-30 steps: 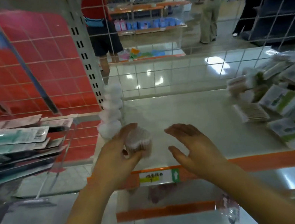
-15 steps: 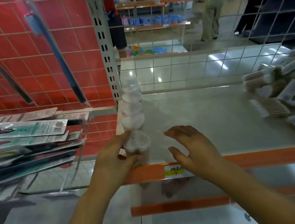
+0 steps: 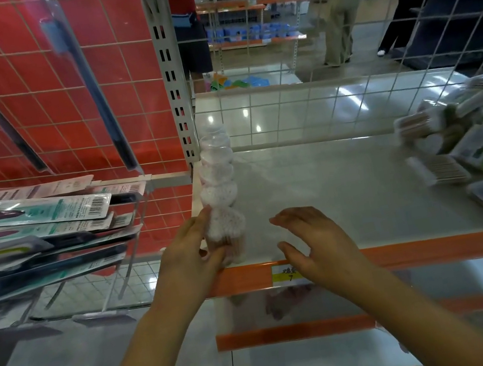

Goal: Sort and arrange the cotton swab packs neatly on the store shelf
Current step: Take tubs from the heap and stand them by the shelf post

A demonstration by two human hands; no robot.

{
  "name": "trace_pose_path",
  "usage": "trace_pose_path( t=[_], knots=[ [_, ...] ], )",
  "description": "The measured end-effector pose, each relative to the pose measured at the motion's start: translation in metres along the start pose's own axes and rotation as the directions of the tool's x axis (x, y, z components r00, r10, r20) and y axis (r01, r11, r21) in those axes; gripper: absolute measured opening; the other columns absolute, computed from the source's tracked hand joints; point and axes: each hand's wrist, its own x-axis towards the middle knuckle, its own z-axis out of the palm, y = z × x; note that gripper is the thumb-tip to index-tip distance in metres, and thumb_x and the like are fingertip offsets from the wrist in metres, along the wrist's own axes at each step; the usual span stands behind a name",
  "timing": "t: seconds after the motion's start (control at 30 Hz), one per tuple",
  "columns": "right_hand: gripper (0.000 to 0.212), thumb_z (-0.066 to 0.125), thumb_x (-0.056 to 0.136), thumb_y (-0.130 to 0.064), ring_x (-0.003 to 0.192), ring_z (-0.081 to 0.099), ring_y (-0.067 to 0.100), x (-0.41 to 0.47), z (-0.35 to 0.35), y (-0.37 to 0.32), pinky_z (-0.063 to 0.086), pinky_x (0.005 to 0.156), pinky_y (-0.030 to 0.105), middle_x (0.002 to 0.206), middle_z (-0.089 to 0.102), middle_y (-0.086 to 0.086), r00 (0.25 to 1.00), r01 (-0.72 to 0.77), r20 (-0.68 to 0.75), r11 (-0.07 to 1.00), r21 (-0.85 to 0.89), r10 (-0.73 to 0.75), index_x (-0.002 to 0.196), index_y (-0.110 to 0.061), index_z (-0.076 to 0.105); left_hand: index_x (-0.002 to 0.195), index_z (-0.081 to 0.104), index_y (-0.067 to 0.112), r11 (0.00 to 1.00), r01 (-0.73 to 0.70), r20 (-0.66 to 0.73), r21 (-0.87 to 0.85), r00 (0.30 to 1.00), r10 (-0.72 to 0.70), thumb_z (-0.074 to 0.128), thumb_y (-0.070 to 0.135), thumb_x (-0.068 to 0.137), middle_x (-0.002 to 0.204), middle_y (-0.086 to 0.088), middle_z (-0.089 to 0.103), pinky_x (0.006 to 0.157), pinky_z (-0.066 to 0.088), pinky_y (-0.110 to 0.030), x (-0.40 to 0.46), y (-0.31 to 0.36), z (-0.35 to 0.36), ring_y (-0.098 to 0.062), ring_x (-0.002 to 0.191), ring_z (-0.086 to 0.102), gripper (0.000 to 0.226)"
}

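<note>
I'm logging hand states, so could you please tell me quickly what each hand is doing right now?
Left hand: grip curled round the front round swab tub on the shelf.
Right hand: open, holding nothing.

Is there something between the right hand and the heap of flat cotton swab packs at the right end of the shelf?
Nothing visible. From the open right hand to the heap of flat cotton swab packs, only bare shelf shows. The left hand holds a round tub at the row's front.
</note>
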Motion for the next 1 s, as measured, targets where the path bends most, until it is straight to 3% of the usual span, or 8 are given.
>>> trace_pose_path(
  t=[0.27,0.5,0.7,1.0],
  knots=[
    [0.037,0.062,0.073,-0.020,0.096,0.065,0.026,-0.001,-0.003,0.000,0.041,0.083,0.029,0.105,0.068,0.007,0.999,-0.020,0.035,1.000,0.011,0.020,0.109,-0.010,0.067,0.139,0.038,0.019,0.999,-0.029,0.003,0.013,1.000,0.029,0.072,0.005,0.076,0.115,-0.003,0.053,0.079,0.052,-0.033,0.001,0.000,-0.005,-0.019,0.095,0.053,0.074],
    [0.037,0.063,0.073,-0.020,0.096,0.065,0.026,-0.003,-0.006,0.001,0.040,0.082,0.027,0.105,0.068,0.007,0.998,-0.026,0.050,1.000,0.008,0.025,0.109,-0.010,0.067,0.135,0.032,0.029,0.999,-0.009,-0.020,-0.042,1.000,0.009,0.073,0.001,0.073,0.107,0.009,0.048,0.072,0.043,-0.012,0.000,-0.001,-0.005,-0.015,0.095,0.053,0.079],
    [0.037,0.062,0.073,-0.019,0.096,0.065,0.028,-0.006,-0.008,0.007,0.042,0.083,0.031,0.105,0.068,0.009,0.997,-0.037,0.062,0.999,0.015,0.036,0.109,-0.009,0.067,0.137,0.040,0.021,0.998,-0.012,-0.027,-0.054,1.000,0.010,0.073,0.000,0.073,0.109,0.007,0.050,0.075,0.048,-0.023,0.001,-0.001,-0.003,-0.018,0.099,0.053,0.074],
    [0.037,0.062,0.073,-0.018,0.094,0.065,0.030,-0.008,-0.011,0.010,0.041,0.080,0.029,0.103,0.069,0.010,0.995,-0.058,0.077,0.998,0.002,0.058,0.108,-0.008,0.067,0.135,0.045,0.018,0.999,0.001,-0.026,-0.051,1.000,-0.002,0.072,0.002,0.075,0.111,0.008,0.051,0.072,0.040,-0.009,0.000,-0.001,-0.001,-0.013,0.101,0.052,0.068]
  ],
)
